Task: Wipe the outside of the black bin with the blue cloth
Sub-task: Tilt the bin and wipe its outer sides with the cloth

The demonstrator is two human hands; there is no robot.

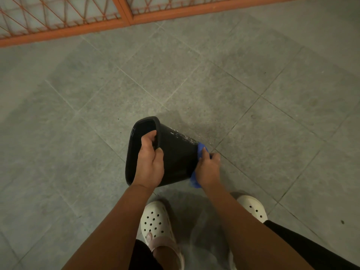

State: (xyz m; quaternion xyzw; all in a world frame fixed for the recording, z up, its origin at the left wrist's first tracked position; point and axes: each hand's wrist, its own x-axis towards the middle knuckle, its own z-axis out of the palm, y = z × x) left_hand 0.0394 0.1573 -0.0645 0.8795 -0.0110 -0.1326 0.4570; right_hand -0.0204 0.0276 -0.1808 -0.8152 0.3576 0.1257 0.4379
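Fingers (pixel 151 138) of my left hand (pixel 150 164) are hooked over the rim of the glossy black plastic bin (pixel 175 158), curled down inside the mouth while the thumb presses on the outer wall, so that hand is closed tight on the rim. I see the bin tipped well over on its side, its rectangular opening facing left and away from me, its narrower base pointing right. I cannot tell whether it touches the floor or hangs clear of it.

My right hand (pixel 207 168) is at the base end, closed around the crumpled blue cloth (pixel 201 150), which is pressed against the bin's bottom corner. One bunch of cloth pokes out above my fingertips and another bit shows below the heel of the hand. Small pale droplets or suds speckle the upper outer wall of the bin near the base.

Below it all lies the grey stone-tile floor (pixel 97 94) with thin pale grout lines running diagonally. Nearer to me are my two cream perforated clogs (pixel 155 223), one below each forearm. Along the far edge of the view runs an orange metal lattice gate (pixel 124 18).
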